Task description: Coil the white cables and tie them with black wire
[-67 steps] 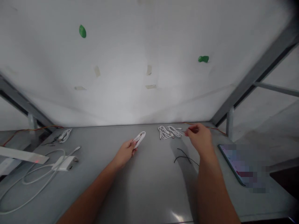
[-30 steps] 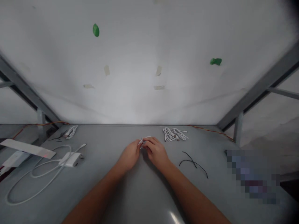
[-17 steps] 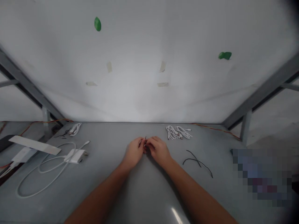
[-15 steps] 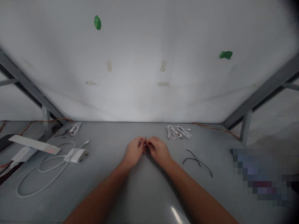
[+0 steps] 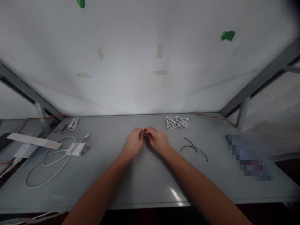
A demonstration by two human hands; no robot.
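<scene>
My left hand (image 5: 135, 142) and my right hand (image 5: 156, 140) meet over the middle of the table (image 5: 150, 178), fingertips touching or nearly so. My left fingers are closed on a small bundle of white cable (image 5: 141, 132), mostly hidden by the hand. At its edge, the thumb and fingers of my right hand pinch a thin dark strand that looks like a black twist tie (image 5: 144, 132). Two coiled white cables (image 5: 172, 122) lie beyond my right hand. Nearer on that side, two loose black twist ties (image 5: 193, 147) cross each other.
On the left are a white charger (image 5: 76, 149) with a looped cable (image 5: 31, 187), a coiled white cable (image 5: 74, 124) and a flat white strip (image 5: 32, 140). A pixelated object (image 5: 248, 159) lies at the right. A white wall (image 5: 131, 87) and metal posts bound the back.
The whole view has shifted, so the table's front edge now shows. My hands stay together at the bundle, and the dark end that stuck up above my fingers is less visible.
</scene>
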